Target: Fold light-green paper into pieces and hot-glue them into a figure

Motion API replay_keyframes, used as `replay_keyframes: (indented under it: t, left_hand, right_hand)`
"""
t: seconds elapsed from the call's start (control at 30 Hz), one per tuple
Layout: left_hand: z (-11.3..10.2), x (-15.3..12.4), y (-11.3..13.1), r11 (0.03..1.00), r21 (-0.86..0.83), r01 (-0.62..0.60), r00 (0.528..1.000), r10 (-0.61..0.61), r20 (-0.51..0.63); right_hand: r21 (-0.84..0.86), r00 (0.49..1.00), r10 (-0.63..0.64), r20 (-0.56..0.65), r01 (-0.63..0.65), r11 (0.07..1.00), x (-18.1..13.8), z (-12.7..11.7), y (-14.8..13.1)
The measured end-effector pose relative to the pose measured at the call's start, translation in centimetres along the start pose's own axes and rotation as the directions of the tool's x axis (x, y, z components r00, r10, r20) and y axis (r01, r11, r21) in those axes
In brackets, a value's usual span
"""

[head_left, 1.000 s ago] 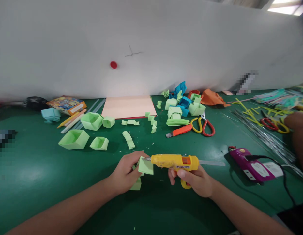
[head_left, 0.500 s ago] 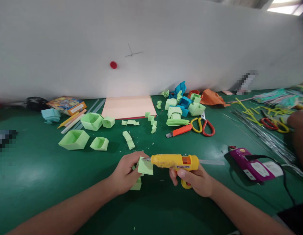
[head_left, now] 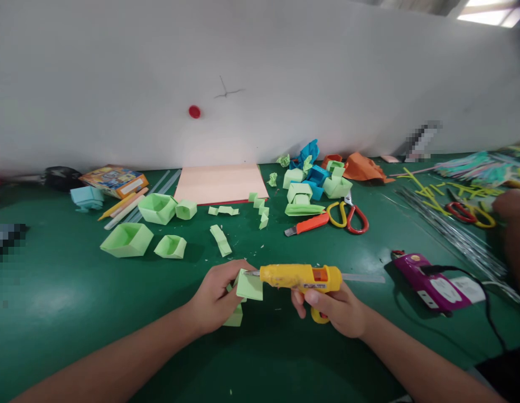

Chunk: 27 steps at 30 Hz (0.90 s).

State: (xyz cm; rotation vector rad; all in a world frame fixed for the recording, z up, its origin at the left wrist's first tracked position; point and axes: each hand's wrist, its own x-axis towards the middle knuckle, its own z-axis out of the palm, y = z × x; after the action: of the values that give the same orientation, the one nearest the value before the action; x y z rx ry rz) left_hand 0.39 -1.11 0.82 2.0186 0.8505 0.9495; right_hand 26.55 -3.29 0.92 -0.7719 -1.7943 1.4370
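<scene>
The left hand [head_left: 220,294] is over the near middle of the worktop [head_left: 75,302], its grip clamped on a folded green paper [head_left: 250,285]. More green folds show just below the fingers; whether they belong to the same piece I cannot tell. The right hand [head_left: 341,308] has its grip wrapped round the handle of a yellow glue gun [head_left: 301,277]. The gun lies level, nozzle pointing left to the upper edge of the paper; whether the tip touches it is too small to tell. A clear glue stick [head_left: 366,278] juts from the gun's back end.

Beyond the left hand, to its left, sit four green boxes [head_left: 126,240], with markers [head_left: 124,207] near them. Straight ahead, green strips [head_left: 220,240] lie in front of a pink sheet [head_left: 220,184] by the wall [head_left: 117,84]. To the right of the sheet is a heap of green and blue paper shapes [head_left: 299,193], with an orange cutter [head_left: 312,223] and scissors [head_left: 358,219] before it. A purple power strip [head_left: 438,282] lies right of the gun. At the right edge, a blurred part of another person is near a second pair of scissors.
</scene>
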Motion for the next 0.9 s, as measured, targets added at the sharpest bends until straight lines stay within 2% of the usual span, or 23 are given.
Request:
replay_keyframes:
  t: [0.9]
  left_hand:
    - [-0.01, -0.12, 0.05, 1.0, -0.019, 0.025, 1.0, -0.025, 0.013]
  right_hand:
    - [0.026, 1.0, -0.005, 0.008, 0.005, 1.0, -0.1, -0.02, 0.17]
